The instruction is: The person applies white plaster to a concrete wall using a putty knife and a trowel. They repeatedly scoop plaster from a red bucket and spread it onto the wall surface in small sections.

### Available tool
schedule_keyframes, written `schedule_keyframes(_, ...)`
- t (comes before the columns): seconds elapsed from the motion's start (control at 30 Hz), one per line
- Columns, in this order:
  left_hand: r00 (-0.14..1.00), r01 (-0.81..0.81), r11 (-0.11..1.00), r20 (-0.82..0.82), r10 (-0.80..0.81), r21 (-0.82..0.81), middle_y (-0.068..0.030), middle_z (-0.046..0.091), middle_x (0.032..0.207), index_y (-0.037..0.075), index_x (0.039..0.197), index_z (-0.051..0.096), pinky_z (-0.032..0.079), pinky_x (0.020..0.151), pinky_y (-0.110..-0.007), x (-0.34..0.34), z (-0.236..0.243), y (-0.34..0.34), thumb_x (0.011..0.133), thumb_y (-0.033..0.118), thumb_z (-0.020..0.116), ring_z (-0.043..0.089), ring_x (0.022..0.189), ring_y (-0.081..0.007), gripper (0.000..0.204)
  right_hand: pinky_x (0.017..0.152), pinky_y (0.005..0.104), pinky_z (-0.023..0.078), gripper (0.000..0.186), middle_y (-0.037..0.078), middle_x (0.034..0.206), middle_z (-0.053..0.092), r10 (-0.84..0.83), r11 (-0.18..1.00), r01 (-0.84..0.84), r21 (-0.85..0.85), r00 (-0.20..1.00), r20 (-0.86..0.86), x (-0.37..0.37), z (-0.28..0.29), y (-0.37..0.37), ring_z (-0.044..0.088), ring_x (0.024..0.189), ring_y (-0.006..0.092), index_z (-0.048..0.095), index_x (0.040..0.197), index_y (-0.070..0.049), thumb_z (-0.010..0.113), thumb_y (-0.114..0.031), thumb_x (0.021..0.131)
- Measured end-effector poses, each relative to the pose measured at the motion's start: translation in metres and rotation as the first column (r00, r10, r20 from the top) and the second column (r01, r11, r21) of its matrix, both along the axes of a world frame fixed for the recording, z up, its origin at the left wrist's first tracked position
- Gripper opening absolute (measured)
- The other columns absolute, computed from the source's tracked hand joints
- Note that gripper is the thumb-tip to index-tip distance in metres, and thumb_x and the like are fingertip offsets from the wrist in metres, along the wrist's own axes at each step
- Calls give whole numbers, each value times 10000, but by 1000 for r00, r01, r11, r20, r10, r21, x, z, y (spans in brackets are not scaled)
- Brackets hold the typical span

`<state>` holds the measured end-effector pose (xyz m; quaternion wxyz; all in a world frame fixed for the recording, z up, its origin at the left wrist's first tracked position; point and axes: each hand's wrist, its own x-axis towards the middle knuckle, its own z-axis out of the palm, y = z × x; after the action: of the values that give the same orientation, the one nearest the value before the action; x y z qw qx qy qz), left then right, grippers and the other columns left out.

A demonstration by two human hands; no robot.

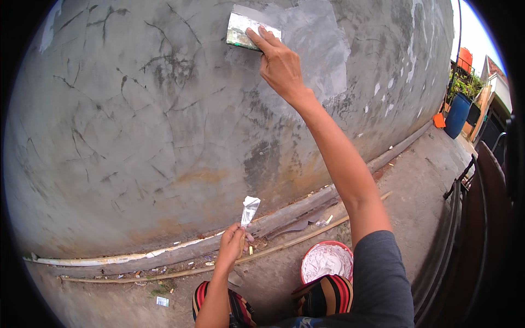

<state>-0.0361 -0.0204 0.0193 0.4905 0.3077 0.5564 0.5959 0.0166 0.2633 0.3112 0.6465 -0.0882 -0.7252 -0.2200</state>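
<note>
My right hand (280, 65) reaches up to the cracked grey wall (136, 136), fingers pressed on a wide, flat putty spreader (240, 31) smeared with white. The spreader lies against the wall at the left side of a smooth, pale grey coated patch (322, 49). Low in front of me, my left hand (232, 246) is closed around the handle of a putty knife (250, 212), blade up, with a lump of white putty at its tip. A red-rimmed bucket (302, 269) of white putty (328, 261) stands on the ground by my legs.
Along the wall's foot run a white pipe (104, 261) and a long bamboo pole (295, 240), among scattered debris. A dark metal structure (465, 257) stands at the right. Farther off are a blue barrel (458, 116) and an orange object (439, 120).
</note>
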Motion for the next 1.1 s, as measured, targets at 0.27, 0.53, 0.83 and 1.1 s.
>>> schedule_keyframes(0.27, 1000, -19, 1000, 23, 19, 7, -70, 625, 766, 31, 1098, 594, 417, 518, -234, -7, 2, -11, 994, 177, 434, 492, 549, -87, 241, 773, 384, 564, 528, 140, 1266, 611, 146, 979, -120, -163, 977, 153, 18, 12, -28, 656, 999, 340, 590, 1290, -183, 511, 64, 830)
schedule_keyframes(0.53, 1000, -30, 999, 1, 30, 23, -66, 621, 763, 20, 1100, 593, 401, 504, -234, -5, -3, -6, 993, 183, 441, 490, 539, -92, 247, 836, 385, 566, 547, 166, 1250, 617, -75, 996, 79, -48, 993, 94, -21, -43, -33, 618, 1119, 307, 585, 1293, -151, 553, 80, 798)
schedule_keyframes(0.83, 1000, -13, 999, 12, 12, 34, -67, 621, 764, 25, 1102, 592, 401, 504, -231, -10, -4, -8, 995, 168, 435, 488, 538, -91, 237, 1000, 426, 486, 553, 147, 1271, 606, 127, 987, -127, 95, 992, 12, 35, 48, 10, 547, 1209, 357, 576, 1299, -148, 541, 98, 805)
schedule_keyframes(1.1, 999, -15, 1000, 29, 16, -20, -68, 609, 749, 9, 1094, 581, 394, 478, -228, -10, -6, -4, 989, 177, 438, 473, 522, -92, 244, 1097, 408, 411, 645, 146, 1357, 539, 82, 996, -83, 42, 996, 35, -2, -21, 27, 508, 1261, 317, 549, 1352, -212, 499, 128, 805)
